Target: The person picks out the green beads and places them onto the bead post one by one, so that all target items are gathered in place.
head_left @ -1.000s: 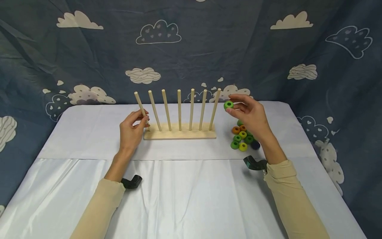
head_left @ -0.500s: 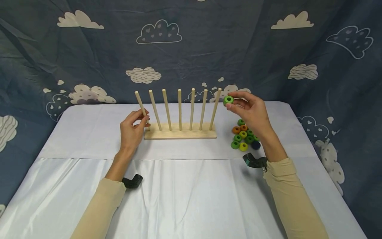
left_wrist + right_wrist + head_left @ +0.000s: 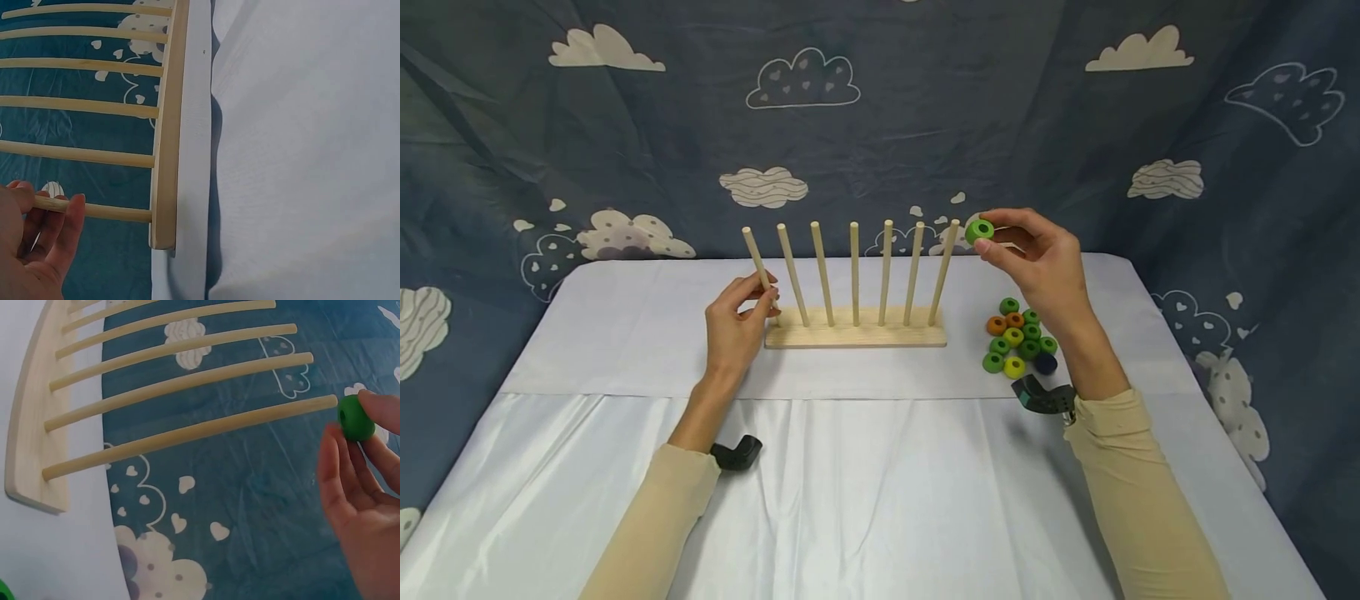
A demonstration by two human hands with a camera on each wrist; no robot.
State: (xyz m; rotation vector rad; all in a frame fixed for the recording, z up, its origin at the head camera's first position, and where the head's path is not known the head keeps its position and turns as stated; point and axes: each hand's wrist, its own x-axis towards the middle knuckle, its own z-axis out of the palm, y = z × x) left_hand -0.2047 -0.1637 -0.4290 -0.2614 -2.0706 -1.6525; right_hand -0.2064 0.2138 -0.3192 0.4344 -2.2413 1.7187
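A wooden rack with a flat base [image 3: 855,336] and a row of upright pegs stands at mid-table, its pegs bare. My left hand [image 3: 735,329] holds the leftmost peg [image 3: 753,250] between thumb and fingers, low on its length; the left wrist view shows this grip too. In my right hand [image 3: 1047,271] a green bead [image 3: 359,422] is pinched at the fingertips. It hovers just right of the top of the rightmost peg [image 3: 944,271], its hole turned toward the peg end in the right wrist view. Whether bead and peg touch, I cannot tell.
A cluster of loose beads lies right of the rack, below my right hand: green ones [image 3: 992,362], orange [image 3: 996,325], yellow [image 3: 1014,374] and one dark blue bead [image 3: 1045,363]. White cloth [image 3: 865,483] covers the table. Behind hangs a dark blue cloud-print curtain [image 3: 940,125].
My right hand has risen with the green bead, from beside the upper part of the rightmost peg to about level with its top. The left hand keeps its hold on the leftmost peg.
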